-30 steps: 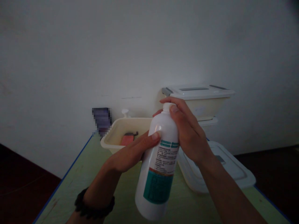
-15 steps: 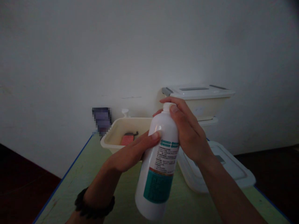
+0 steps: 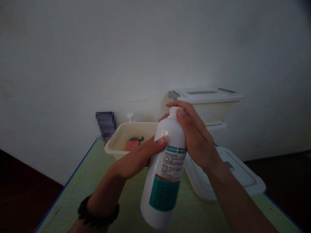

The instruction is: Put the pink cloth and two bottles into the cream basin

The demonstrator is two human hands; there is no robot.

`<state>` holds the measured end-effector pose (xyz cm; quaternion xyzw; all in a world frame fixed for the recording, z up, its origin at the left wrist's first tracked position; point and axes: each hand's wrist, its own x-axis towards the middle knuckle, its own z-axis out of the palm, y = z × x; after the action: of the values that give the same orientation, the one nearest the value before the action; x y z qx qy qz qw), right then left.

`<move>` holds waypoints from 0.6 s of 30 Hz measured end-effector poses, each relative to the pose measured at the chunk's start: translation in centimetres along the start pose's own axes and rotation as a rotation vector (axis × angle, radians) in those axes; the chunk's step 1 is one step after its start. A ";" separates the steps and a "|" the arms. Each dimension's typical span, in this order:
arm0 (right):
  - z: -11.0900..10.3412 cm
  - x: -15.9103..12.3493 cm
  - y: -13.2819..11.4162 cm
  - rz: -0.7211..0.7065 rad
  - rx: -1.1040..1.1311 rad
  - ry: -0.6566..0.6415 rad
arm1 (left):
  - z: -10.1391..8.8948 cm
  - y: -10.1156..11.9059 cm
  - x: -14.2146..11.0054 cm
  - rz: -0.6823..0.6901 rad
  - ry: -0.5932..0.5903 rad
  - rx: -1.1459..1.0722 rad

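Observation:
A large white plastic bottle [image 3: 167, 168] with a teal-and-white printed label is held tilted over the table, its top leaning away to the right. My left hand [image 3: 143, 153] is closed around the bottle's body, thumb flat against the front; its other fingers are hidden behind. Up at the neck, my right hand [image 3: 198, 136] wraps the white cap [image 3: 175, 111], with its thumb on the near side and fingers over the far side. Behind the bottle is an uncovered cream basin [image 3: 114, 152], holding a red cloth-like item [image 3: 132, 145] with a dark edge.
A cream storage box [image 3: 218, 111] with a white lid and grey latches stands at the back right, on another lidded box. A loose white lid [image 3: 243, 181] lies on the green table [image 3: 73, 194]. A white pump-like top [image 3: 130, 117] and a blurred-out dark object [image 3: 107, 124] are near the wall.

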<state>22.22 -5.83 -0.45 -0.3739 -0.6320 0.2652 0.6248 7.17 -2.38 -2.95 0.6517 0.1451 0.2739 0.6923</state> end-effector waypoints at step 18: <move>0.1 0.0 0.0 0.002 -0.010 0.012 | 0.2 0.1 0.0 0.006 0.006 -0.006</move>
<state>22.15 -5.81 -0.52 -0.3794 -0.6291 0.2605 0.6265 7.23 -2.55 -2.86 0.6491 0.1443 0.2781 0.6932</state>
